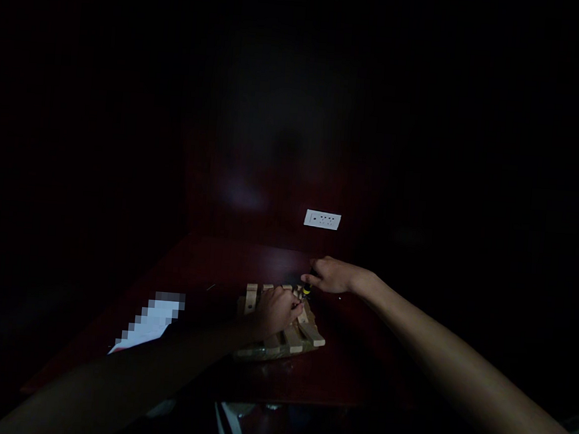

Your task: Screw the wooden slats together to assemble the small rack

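In the middle of a dark red table lies a slatted wooden piece (292, 338), its curved pale slats set side by side. My right hand (334, 275) is closed around a screwdriver with a black and yellow handle (306, 289), held upright above the right-hand slats. Resting across the slats, my left hand (277, 309) has its fingers pinched together beside the screwdriver's lower end. What those fingers hold is too small and dark to make out. The screwdriver's tip is hidden close to the left fingertips.
A white sheet (153, 323), partly pixelated, lies at the table's left. A white socket panel (322, 219) is on the dark red upright surface behind. A thin stick-like piece (210, 287) lies left of the slats. A pale strap (229, 428) shows below the table's front edge. Surroundings are very dark.
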Action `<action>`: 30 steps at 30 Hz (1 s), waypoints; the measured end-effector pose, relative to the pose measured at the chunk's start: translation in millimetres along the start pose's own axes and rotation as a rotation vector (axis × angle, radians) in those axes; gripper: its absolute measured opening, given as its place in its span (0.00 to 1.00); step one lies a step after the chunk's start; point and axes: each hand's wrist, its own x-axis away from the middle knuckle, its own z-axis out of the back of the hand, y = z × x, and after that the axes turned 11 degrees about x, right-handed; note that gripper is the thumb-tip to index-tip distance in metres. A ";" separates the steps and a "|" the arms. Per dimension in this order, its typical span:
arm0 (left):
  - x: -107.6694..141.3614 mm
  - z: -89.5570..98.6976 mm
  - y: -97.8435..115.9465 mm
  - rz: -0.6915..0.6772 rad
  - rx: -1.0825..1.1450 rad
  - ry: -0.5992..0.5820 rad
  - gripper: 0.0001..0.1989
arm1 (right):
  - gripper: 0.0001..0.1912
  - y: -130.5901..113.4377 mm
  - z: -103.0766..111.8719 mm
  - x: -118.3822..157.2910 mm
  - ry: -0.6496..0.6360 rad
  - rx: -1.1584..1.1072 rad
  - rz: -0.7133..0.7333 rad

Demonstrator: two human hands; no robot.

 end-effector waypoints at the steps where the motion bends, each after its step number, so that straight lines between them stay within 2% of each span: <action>1: 0.3 0.7 0.7 -0.001 -0.011 0.002 0.18 | 0.19 -0.1 0.3 0.3 -0.006 -0.013 -0.002; 7: 1.0 0.9 2.5 0.008 -0.039 0.010 0.18 | 0.14 3.6 -1.7 2.0 0.072 -0.100 0.073; 10: 0.0 -2.1 -0.2 -0.022 -0.052 0.050 0.18 | 0.12 4.3 -2.2 1.4 0.047 -0.060 0.063; 12: -0.7 -3.8 -2.3 -0.056 -0.052 0.063 0.18 | 0.13 3.7 -1.8 0.8 0.020 -0.032 0.039; 16: -1.3 -4.5 -4.2 -0.078 -0.035 0.063 0.17 | 0.22 1.7 -0.3 0.5 -0.011 0.009 -0.021; 22: -0.5 -2.4 -2.8 -0.066 -0.043 0.051 0.17 | 0.16 4.0 -0.4 2.9 0.047 -0.121 0.042; 26: -0.8 -1.7 -1.0 -0.044 -0.034 0.031 0.17 | 0.12 6.8 -2.8 1.1 0.054 -0.079 0.085; 30: -0.5 -0.6 1.1 -0.014 -0.018 0.021 0.17 | 0.20 4.2 -3.4 -1.5 0.036 0.010 0.026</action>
